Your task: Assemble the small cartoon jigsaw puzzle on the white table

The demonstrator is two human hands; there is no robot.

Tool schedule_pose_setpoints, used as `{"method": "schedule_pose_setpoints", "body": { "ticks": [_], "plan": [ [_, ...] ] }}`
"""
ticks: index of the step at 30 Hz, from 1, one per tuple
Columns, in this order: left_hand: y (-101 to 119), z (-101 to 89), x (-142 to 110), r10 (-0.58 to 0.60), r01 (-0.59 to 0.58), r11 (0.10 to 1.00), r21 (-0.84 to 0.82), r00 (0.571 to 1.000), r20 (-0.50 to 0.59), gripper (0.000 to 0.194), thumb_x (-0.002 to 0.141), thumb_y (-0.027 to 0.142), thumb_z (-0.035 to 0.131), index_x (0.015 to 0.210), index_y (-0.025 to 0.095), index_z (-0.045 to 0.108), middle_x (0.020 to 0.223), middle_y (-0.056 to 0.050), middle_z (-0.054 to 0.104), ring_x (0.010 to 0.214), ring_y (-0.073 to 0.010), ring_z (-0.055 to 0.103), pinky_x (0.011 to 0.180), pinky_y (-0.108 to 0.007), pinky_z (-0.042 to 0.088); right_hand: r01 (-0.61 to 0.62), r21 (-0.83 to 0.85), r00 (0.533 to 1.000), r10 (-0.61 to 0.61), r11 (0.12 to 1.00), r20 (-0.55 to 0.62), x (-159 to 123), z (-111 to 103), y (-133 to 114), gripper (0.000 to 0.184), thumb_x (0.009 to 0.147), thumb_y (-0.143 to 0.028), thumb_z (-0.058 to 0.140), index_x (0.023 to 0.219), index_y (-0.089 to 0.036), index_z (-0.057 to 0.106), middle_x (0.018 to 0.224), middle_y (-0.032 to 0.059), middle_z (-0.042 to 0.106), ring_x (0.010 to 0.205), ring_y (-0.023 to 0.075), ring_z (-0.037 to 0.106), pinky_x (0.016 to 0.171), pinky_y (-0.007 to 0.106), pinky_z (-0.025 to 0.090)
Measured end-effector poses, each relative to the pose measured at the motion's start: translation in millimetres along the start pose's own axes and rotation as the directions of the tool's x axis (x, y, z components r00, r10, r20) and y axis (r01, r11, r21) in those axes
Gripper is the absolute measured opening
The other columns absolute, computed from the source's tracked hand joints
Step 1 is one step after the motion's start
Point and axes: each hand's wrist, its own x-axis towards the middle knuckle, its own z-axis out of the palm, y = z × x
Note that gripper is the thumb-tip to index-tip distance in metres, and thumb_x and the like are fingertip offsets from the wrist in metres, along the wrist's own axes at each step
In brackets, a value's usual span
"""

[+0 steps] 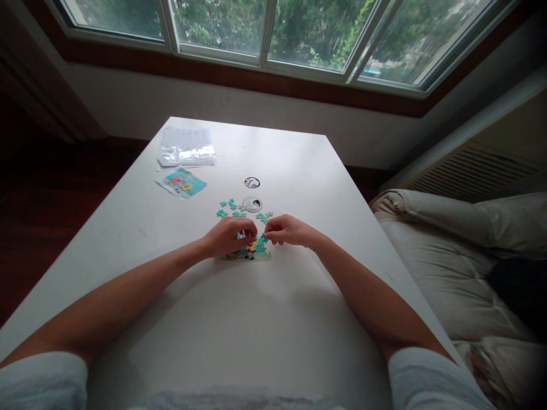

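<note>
A small, partly joined jigsaw puzzle (250, 251) lies on the white table (239, 319) in front of me. My left hand (228, 236) rests curled over its left part, fingers pinched on the pieces. My right hand (285, 230) is curled too, its fingertips pinching at the puzzle's upper right edge, close to my left fingertips. What each pinch holds is too small to make out. Several loose teal puzzle pieces (233, 208) lie just beyond my hands.
A round metal tin (252, 203) and its lid (252, 182) sit behind the loose pieces. A colourful picture card (182, 182) and a clear plastic bag on paper (187, 148) lie at far left. A cushioned seat (448, 267) is at right; windows (273, 28) lie beyond.
</note>
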Motion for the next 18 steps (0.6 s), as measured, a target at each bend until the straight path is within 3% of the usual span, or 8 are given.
{"method": "schedule_pose_setpoints", "body": {
  "ticks": [3,6,12,18],
  "plan": [
    [0.3,-2.4,-0.9,0.219,-0.250,0.952,0.177,0.960,0.177,0.015,0.095,0.032,0.062,0.101,0.026,0.074,0.105,-0.007,0.072,0.097,-0.0228,0.064,0.088,-0.034,0.047,-0.052,-0.045,0.997,0.054,0.998,0.046,-3.3,-4.8,0.7,0.022,0.079,-0.038,0.074,0.080,-0.016,0.071,0.064,0.0001,0.067,0.054,0.0100,0.057,0.051,0.021,0.041],
    [-2.2,-3.6,-2.1,0.298,-0.375,0.885,0.277,0.911,0.284,0.022,0.096,0.035,0.063,0.115,0.031,0.074,0.115,-0.008,0.070,0.101,-0.0245,0.062,0.091,-0.037,0.044,-0.080,-0.064,0.995,0.084,0.995,0.062,-3.8,-3.0,0.7,0.019,0.079,-0.035,0.072,0.078,-0.016,0.070,0.065,0.0008,0.068,0.055,0.0110,0.060,0.052,0.021,0.044],
    [-8.8,-7.3,-4.1,0.305,-0.410,0.835,0.366,0.900,0.313,0.024,0.095,0.036,0.066,0.117,0.033,0.073,0.115,-0.007,0.069,0.097,-0.0237,0.063,0.085,-0.036,0.044,-0.098,0.043,0.988,0.092,0.994,0.126,-1.7,4.6,3.8,0.017,0.080,-0.032,0.070,0.078,-0.016,0.065,0.069,0.0031,0.071,0.060,0.0137,0.066,0.057,0.023,0.052],
    [-7.7,-9.5,-3.7,0.295,-0.409,0.817,0.407,0.902,0.315,0.021,0.095,0.035,0.065,0.113,0.029,0.074,0.111,-0.006,0.069,0.097,-0.0217,0.063,0.084,-0.034,0.044,-0.105,0.017,0.989,0.103,0.994,0.103,1.2,9.9,6.5,0.014,0.080,-0.029,0.068,0.078,-0.016,0.064,0.070,0.0027,0.072,0.058,0.0125,0.065,0.055,0.021,0.051]
  ]
}}
